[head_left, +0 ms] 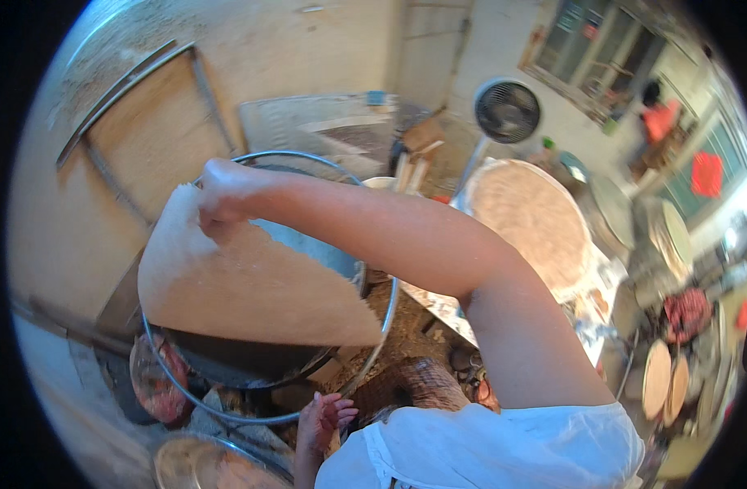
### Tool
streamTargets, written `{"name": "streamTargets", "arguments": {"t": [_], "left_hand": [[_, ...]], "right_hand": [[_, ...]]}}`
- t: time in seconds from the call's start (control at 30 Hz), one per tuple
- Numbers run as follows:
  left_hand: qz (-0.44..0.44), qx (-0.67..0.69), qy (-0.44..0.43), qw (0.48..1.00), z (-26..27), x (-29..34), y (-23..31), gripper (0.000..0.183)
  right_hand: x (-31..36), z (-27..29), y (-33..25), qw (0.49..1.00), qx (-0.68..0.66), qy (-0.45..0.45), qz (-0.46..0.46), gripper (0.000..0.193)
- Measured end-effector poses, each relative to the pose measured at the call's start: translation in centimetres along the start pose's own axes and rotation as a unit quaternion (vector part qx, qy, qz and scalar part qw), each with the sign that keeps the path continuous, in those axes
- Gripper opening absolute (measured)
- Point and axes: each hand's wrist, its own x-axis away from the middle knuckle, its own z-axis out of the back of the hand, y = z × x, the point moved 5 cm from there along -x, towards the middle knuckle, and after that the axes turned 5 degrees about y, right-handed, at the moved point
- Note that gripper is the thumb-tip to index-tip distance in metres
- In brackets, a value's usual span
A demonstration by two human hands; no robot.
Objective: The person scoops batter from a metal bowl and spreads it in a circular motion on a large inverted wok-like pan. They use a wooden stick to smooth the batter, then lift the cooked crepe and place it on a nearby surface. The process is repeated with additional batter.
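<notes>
My right arm reaches across to the far left. There my right hand (pixel 222 194) is closed on the edge of a large, thin, pale-brown flatbread (pixel 259 297). The sheet is lifted and tilted, and its lower part hangs across a wide metal hoop (pixel 390 314). Beneath it lies a dark round pan or griddle (pixel 247 356), mostly hidden by the flatbread. Down by the near side of the hoop, my left hand (pixel 324 417) holds nothing; its fingers are loosely bent and apart.
Right of my arm, a large round stack of flatbread (pixel 528 216) rests on a table. A standing fan (pixel 508 111) is behind it. At the lower left stands a metal basin (pixel 202 460). Round lids or boards (pixel 656 379) lean at the right.
</notes>
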Motion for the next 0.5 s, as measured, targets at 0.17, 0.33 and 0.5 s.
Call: {"name": "streamTargets", "arguments": {"t": [0.17, 0.33, 0.5], "left_hand": [[0.080, 0.115, -0.127, 0.982, -7.1, -6.0, -2.5, 0.079], [-0.081, 0.214, -0.172, 0.958, -15.6, -9.8, 1.6, 0.057], [-0.064, 0.115, -0.213, 0.968, -28.1, -17.0, 3.3, 0.040]], "right_hand": [[9.3, 16.8, 8.8, 0.957, -0.128, 0.186, -0.180, 0.013], [24.8, 29.5, 20.4, 0.861, -0.257, 0.341, -0.277, 0.015], [46.2, 35.8, 32.1, 0.724, -0.423, 0.473, -0.271, 0.022]]}}
